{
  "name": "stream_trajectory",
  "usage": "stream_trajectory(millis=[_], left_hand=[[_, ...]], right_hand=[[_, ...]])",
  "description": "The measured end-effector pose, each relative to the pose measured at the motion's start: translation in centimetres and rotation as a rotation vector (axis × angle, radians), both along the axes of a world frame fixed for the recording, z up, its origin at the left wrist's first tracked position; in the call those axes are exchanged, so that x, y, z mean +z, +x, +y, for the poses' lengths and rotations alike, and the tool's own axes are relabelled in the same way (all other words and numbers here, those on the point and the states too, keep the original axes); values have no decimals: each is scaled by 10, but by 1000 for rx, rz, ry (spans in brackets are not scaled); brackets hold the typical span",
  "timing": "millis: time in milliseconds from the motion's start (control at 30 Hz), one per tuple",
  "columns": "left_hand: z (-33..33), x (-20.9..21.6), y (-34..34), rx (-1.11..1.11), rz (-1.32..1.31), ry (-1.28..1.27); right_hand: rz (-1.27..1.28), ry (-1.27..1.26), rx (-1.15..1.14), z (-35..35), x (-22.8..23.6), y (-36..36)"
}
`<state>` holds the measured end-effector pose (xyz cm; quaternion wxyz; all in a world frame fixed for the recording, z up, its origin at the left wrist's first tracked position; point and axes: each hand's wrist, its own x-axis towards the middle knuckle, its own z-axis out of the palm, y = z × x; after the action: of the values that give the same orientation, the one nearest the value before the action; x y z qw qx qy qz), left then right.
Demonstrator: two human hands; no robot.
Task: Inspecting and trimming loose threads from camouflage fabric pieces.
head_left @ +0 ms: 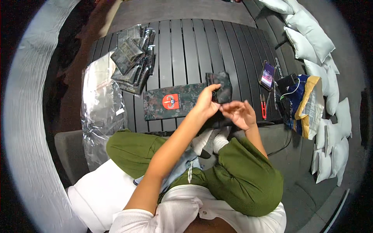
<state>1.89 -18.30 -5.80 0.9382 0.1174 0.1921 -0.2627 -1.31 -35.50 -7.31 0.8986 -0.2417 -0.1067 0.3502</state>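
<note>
My left hand [206, 101] is closed on a dark camouflage-patterned folded piece [223, 86], its thumb lying on top; I cannot tell whether the piece is a pouch or a cloth. Just to the right, my right hand [241, 115] is raised with its fingers apart and lightly curled, holding nothing that I can see. Partly under my left hand, a flat rectangular camouflage piece [155, 103] lies on the black slatted table [176, 50], with a red emblem [170, 101] on it.
Plastic-wrapped dark camouflage packs [130, 58] are stacked at the left, beside clear plastic bags [101, 101]. On the right lie a phone [267, 75], red-handled snips [263, 108] and a blue-and-yellow bag [309, 105] with a cable. White cushions [311, 35] line the far right.
</note>
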Motion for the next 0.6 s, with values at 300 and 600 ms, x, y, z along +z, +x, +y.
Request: stream_trajectory(millis=[300,600], left_hand=[[-7,100,1,104,-164,-67],[32,169,-32,3,-392,-273]], right_hand=[[147,78,204,36,-8,-22],[59,511,-230,46,65,12]])
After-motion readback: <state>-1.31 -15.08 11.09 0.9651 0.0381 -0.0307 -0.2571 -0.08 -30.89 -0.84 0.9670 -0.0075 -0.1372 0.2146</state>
